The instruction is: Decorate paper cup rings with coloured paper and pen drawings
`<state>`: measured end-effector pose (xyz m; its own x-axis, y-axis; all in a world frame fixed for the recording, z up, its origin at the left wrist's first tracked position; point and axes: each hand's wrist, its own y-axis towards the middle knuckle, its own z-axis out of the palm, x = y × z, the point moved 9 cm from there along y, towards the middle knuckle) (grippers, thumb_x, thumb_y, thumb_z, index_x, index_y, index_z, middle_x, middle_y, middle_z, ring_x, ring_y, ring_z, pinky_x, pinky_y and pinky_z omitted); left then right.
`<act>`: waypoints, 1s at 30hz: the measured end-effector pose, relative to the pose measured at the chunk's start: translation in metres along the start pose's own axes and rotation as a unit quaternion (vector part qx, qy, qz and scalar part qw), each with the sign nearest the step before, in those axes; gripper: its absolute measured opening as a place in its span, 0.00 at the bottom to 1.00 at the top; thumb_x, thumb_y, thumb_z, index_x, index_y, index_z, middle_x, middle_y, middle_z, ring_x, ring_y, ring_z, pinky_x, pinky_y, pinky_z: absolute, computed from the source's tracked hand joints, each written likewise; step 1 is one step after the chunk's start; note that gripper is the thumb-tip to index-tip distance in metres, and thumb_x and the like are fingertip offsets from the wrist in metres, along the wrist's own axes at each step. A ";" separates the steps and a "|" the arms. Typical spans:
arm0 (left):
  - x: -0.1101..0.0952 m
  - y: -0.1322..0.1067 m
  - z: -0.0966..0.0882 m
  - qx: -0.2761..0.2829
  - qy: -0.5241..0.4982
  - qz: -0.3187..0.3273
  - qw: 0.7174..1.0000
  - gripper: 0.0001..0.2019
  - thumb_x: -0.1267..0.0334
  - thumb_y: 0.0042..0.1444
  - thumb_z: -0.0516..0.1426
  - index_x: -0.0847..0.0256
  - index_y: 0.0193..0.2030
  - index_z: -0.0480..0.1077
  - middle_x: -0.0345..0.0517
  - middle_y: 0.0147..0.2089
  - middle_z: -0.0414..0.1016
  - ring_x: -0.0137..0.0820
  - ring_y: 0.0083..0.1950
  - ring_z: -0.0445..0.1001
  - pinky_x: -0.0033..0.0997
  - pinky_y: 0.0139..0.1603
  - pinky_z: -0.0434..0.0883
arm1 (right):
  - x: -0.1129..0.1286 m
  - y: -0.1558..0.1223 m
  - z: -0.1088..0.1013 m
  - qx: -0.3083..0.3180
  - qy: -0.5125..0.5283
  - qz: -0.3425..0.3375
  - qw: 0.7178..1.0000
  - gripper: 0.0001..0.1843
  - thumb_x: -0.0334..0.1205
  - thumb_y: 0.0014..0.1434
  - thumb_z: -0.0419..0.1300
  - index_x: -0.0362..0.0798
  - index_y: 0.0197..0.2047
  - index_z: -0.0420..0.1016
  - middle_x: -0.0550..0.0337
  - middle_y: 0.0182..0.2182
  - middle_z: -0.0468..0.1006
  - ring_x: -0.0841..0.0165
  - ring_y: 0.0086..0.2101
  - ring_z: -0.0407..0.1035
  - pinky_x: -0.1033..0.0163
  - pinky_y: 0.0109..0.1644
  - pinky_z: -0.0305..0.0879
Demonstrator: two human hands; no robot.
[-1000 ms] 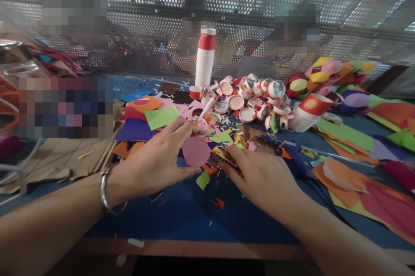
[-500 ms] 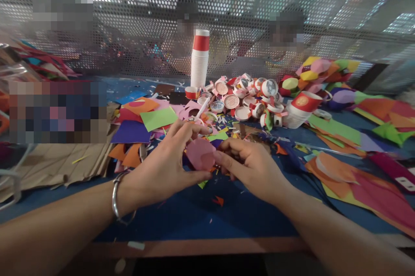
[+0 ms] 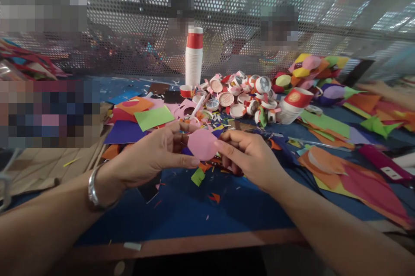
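A round pink paper disc point(image 3: 202, 144) is held up over the table between my hands. My right hand point(image 3: 244, 155) pinches its right edge, thumb in front and the fingers curled behind. Around the disc's left side, my left hand point(image 3: 158, 148) forms an open C, with the thumb along the lower edge and the index finger near the top. Whether its other fingers touch the disc from behind is hidden. Just under the hands lie a green paper scrap point(image 3: 198, 177) and an orange scrap point(image 3: 215, 198) on the blue tabletop point(image 3: 181, 220).
Beyond my hands is a heap of cut paper-cup bottoms point(image 3: 226, 99). A tall stack of cups point(image 3: 193, 58) stands behind, with a tilted cup stack point(image 3: 293, 105) to the right. Coloured sheets point(image 3: 154, 117) lie left, more paper point(image 3: 366, 181) right, beside a magenta object point(image 3: 385, 163).
The pink disc has risen slightly and now faces me more squarely. My left hand has drawn back to the left, its thumb higher. The view has shifted a little.
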<state>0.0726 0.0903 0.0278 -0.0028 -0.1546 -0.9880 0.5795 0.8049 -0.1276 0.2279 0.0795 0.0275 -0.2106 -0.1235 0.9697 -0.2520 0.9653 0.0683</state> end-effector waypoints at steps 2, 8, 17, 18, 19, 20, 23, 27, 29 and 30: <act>-0.001 -0.001 0.000 -0.011 0.008 0.027 1.000 0.34 0.72 0.50 0.71 0.53 0.61 0.65 0.47 0.56 0.77 0.36 0.55 0.78 0.33 0.50 0.80 | -0.002 0.001 0.000 0.002 0.007 0.008 1.000 0.18 0.53 0.64 0.65 0.47 0.32 0.73 0.67 0.19 0.72 0.77 0.18 0.65 0.71 0.20 0.59; -0.013 -0.003 0.004 -0.054 0.059 0.124 0.989 0.32 0.69 0.50 0.72 0.58 0.58 0.63 0.50 0.58 0.73 0.34 0.52 0.79 0.34 0.53 0.80 | -0.010 0.003 0.006 0.017 0.038 0.035 0.999 0.20 0.54 0.64 0.65 0.46 0.31 0.73 0.66 0.19 0.74 0.79 0.17 0.63 0.71 0.19 0.54; -0.025 -0.006 0.000 -0.099 0.156 0.163 0.969 0.28 0.64 0.49 0.72 0.61 0.54 0.66 0.50 0.54 0.76 0.36 0.50 0.79 0.35 0.52 0.79 | -0.008 0.001 0.013 0.048 0.059 0.051 0.996 0.18 0.52 0.64 0.64 0.46 0.32 0.73 0.68 0.18 0.73 0.79 0.16 0.61 0.72 0.19 0.53; -0.026 -0.006 -0.001 -0.105 0.158 0.169 0.967 0.28 0.64 0.49 0.72 0.61 0.54 0.66 0.49 0.53 0.76 0.35 0.50 0.79 0.35 0.51 0.79 | -0.008 0.001 0.012 0.049 0.060 0.050 0.996 0.18 0.53 0.64 0.64 0.46 0.33 0.73 0.68 0.18 0.73 0.79 0.16 0.61 0.71 0.19 0.54; -0.028 -0.006 -0.004 -0.115 0.159 0.177 0.964 0.28 0.64 0.49 0.72 0.60 0.54 0.67 0.49 0.53 0.76 0.35 0.50 0.79 0.35 0.51 0.78 | -0.008 0.001 0.010 0.049 0.060 0.046 0.996 0.18 0.53 0.64 0.64 0.46 0.34 0.74 0.68 0.18 0.73 0.79 0.16 0.60 0.71 0.19 0.54; -0.030 -0.006 -0.007 -0.127 0.160 0.184 0.962 0.28 0.63 0.49 0.72 0.60 0.54 0.67 0.49 0.54 0.75 0.35 0.50 0.79 0.35 0.52 0.78 | -0.007 0.002 0.008 0.049 0.058 0.042 0.996 0.18 0.54 0.65 0.63 0.46 0.36 0.74 0.68 0.19 0.73 0.78 0.16 0.60 0.71 0.19 0.54; -0.033 -0.004 -0.020 -0.153 0.155 0.193 0.957 0.30 0.62 0.48 0.73 0.59 0.55 0.66 0.50 0.56 0.75 0.36 0.53 0.78 0.35 0.54 0.77 | -0.004 0.004 -0.003 0.051 0.014 0.028 0.998 0.18 0.54 0.66 0.62 0.47 0.39 0.74 0.67 0.20 0.74 0.77 0.17 0.63 0.69 0.20 0.56; -0.029 0.002 -0.038 -0.171 0.121 0.170 0.963 0.29 0.61 0.50 0.73 0.57 0.55 0.66 0.46 0.49 0.80 0.34 0.46 0.80 0.31 0.45 0.76 | 0.000 -0.001 -0.039 0.012 -0.150 0.018 0.988 0.18 0.54 0.67 0.61 0.46 0.41 0.77 0.63 0.24 0.76 0.75 0.20 0.66 0.67 0.25 0.62; -0.026 0.004 -0.043 -0.173 0.094 0.160 0.967 0.29 0.60 0.51 0.73 0.56 0.55 0.65 0.45 0.47 0.81 0.32 0.43 0.80 0.29 0.41 0.75 | -0.001 -0.010 -0.064 -0.023 -0.266 0.015 0.964 0.18 0.55 0.66 0.61 0.48 0.41 0.78 0.62 0.25 0.77 0.72 0.22 0.68 0.65 0.27 0.63; -0.025 0.004 -0.045 -0.173 0.081 0.160 0.969 0.29 0.61 0.51 0.73 0.56 0.55 0.65 0.45 0.47 0.81 0.32 0.43 0.80 0.29 0.42 0.75 | -0.003 -0.016 -0.080 -0.054 -0.330 0.019 0.942 0.18 0.56 0.65 0.61 0.49 0.40 0.79 0.61 0.25 0.78 0.70 0.23 0.69 0.63 0.28 0.63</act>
<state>0.0386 0.1230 0.0485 -0.0133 0.2034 -0.9790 0.2651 0.9448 0.1927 0.3081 0.0830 0.0418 -0.7676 -0.1696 0.6181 -0.1420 0.9854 0.0942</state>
